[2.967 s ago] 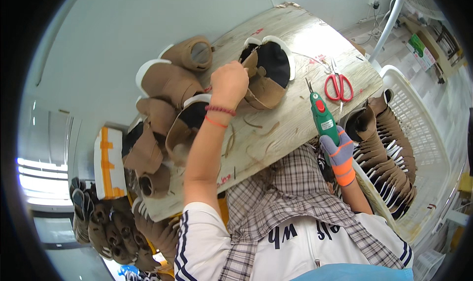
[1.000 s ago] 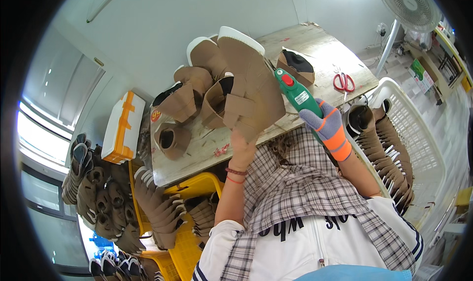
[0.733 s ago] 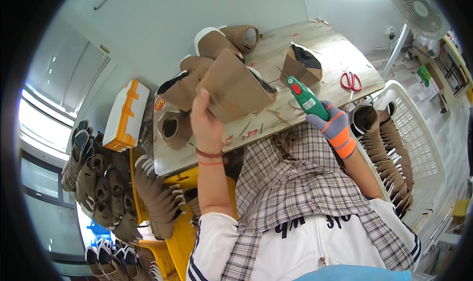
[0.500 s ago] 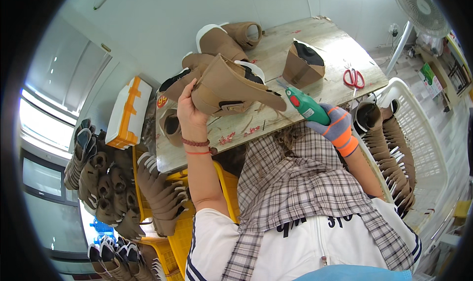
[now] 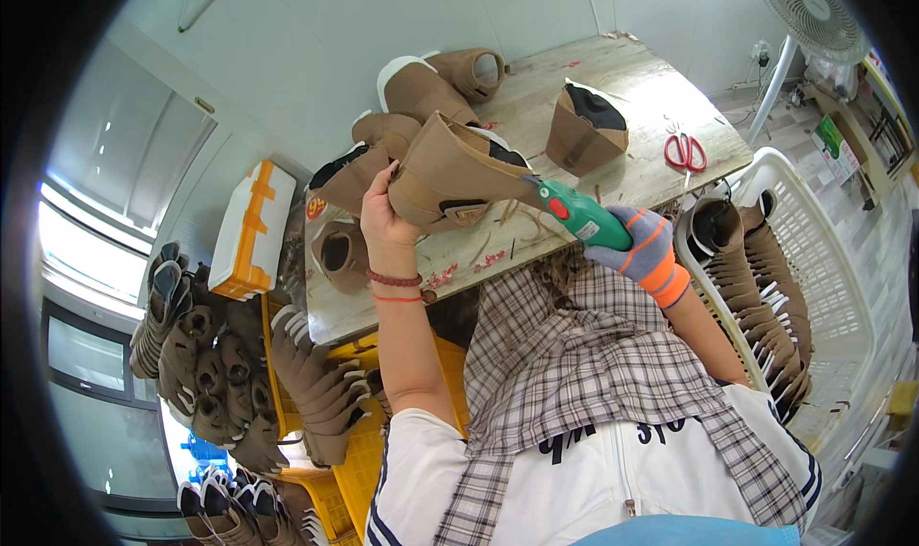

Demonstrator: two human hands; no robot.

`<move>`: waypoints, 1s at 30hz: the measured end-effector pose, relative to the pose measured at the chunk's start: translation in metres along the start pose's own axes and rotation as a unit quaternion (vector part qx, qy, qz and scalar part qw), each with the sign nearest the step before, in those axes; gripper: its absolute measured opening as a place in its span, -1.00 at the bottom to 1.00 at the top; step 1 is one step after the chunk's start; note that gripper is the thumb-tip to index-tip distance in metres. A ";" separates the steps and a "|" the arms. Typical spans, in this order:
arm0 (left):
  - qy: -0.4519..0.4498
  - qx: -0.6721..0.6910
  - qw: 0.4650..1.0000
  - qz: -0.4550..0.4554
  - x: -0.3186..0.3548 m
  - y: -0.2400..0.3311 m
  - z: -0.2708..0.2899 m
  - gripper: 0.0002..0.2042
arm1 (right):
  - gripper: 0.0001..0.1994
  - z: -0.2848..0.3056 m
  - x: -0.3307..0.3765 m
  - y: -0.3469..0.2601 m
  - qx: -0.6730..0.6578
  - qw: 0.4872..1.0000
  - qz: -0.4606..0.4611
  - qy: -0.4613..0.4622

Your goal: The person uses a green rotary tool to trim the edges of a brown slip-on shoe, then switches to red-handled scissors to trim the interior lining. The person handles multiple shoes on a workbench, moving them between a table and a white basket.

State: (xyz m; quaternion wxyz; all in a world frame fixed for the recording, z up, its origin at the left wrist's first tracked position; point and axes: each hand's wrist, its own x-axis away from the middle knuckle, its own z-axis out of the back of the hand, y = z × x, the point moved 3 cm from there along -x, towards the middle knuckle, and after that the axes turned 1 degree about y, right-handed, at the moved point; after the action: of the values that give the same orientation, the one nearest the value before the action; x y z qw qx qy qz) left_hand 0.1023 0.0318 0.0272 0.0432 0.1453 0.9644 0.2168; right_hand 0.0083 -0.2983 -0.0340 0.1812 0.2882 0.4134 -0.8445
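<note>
Evidently cutter (image 5: 576, 213) meets upper's (image 5: 448, 175) edge, bare tabletop (image 5: 536, 96) beyond.

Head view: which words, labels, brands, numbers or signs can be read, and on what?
I won't copy out wording, but print shows here:
White shirt: big dark letters, partly covered by the plaid apron.
Green tool in the right hand: pale label, too small to read.
Table: red sticker at the left, partly hidden; red marks along the front edge, unclear.
Green-and-white panel at right: too small to read.
</note>
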 end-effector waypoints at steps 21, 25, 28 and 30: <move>0.062 -0.578 0.764 -0.280 -0.003 -0.022 -0.034 -0.71 | -0.51 -0.012 -0.003 0.009 -0.159 0.973 -0.156 0.063; 0.091 -0.858 0.311 -0.398 -0.043 0.051 -0.047 -0.71 | -0.51 -0.004 0.007 0.035 -0.181 0.952 -0.236 0.066; 0.108 -0.963 0.059 -0.240 -0.085 0.114 -0.008 -0.72 | -0.52 -0.001 0.009 0.038 -0.166 0.954 -0.242 0.067; 0.099 -0.953 0.115 -0.263 -0.099 0.111 -0.005 -0.79 | -0.52 0.003 0.011 0.047 -0.174 0.949 -0.247 0.087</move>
State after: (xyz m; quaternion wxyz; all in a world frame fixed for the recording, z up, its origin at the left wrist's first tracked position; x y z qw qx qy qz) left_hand 0.2249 0.0961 0.0818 0.1045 -0.2997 -0.0534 0.9468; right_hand 0.0243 -0.3291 -0.0678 -0.0223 0.2135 0.6263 -0.7495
